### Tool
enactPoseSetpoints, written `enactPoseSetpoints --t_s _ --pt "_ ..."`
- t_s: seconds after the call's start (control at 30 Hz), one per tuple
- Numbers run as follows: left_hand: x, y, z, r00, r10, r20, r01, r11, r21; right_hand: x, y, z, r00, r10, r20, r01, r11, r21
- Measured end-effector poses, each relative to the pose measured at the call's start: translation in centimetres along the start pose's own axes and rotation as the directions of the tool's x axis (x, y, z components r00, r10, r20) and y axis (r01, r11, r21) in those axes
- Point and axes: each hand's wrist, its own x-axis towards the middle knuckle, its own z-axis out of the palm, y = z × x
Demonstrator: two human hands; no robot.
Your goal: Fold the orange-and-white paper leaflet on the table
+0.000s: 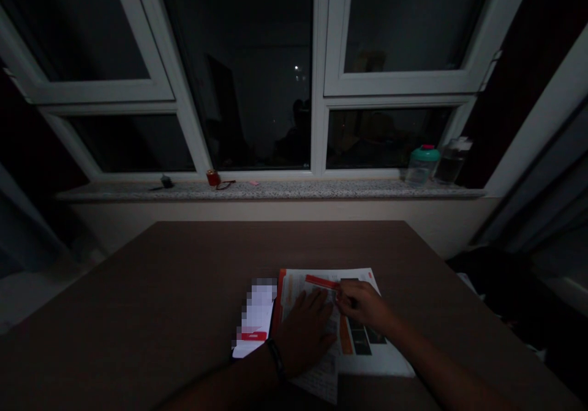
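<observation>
My left hand (312, 328) lies flat with fingers spread on a sheet of paper (324, 383) on top of an open printed booklet (390, 362). It wears a dark wristband (276, 362). My right hand (362, 304) is closed at the right end of a slim red strip (320, 282), thumb and fingers pinched together. The strip slants across the upper part of the booklet, just beyond my left fingertips; its exact kind is unclear in the dim light. Left of the booklet lies a phone (257, 313) with its screen lit and partly blurred.
The brown table (193, 288) reaches toward a window. On the stone sill (285, 190) stand a green-lidded bottle (422, 165), a clear bottle (452, 161), a small red jar (213, 178) and a small dark item (166, 181). Dark fabric lies beyond the table's right edge.
</observation>
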Motion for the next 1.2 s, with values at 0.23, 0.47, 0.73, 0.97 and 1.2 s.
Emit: enactPoseSetpoints --t_s 0.23,0.47,0.73,0.97,1.2 --pt "0.0 -0.7 1.1 0.999 0.029 -0.042 -0.028 0.999 0.031 0.8 0.9 0.0 0.966 0.208 -0.153 -0.225 0.969 -0.104" --pt "0.1 0.1 -0.5 0.997 0.017 -0.075 -0.018 1.0 -0.013 0.1 -0.1 -0.1 0.992 0.128 -0.016 -0.129 0.992 -0.018" --pt "0.3 0.8 -1.6 1.0 0.011 -0.028 -0.011 1.0 -0.008 -0.2 -0.9 0.1 0.998 0.037 0.045 -0.036 0.999 -0.015" --pt "0.3 0.7 -1.3 0.999 0.013 -0.029 -0.013 1.0 0.017 0.5 0.4 0.0 0.975 0.177 -0.137 -0.191 0.977 -0.095" --pt "0.3 0.6 -0.9 0.998 -0.006 -0.064 0.006 1.0 -0.006 0.3 1.2 -0.1 0.946 0.252 -0.202 -0.283 0.948 -0.143"
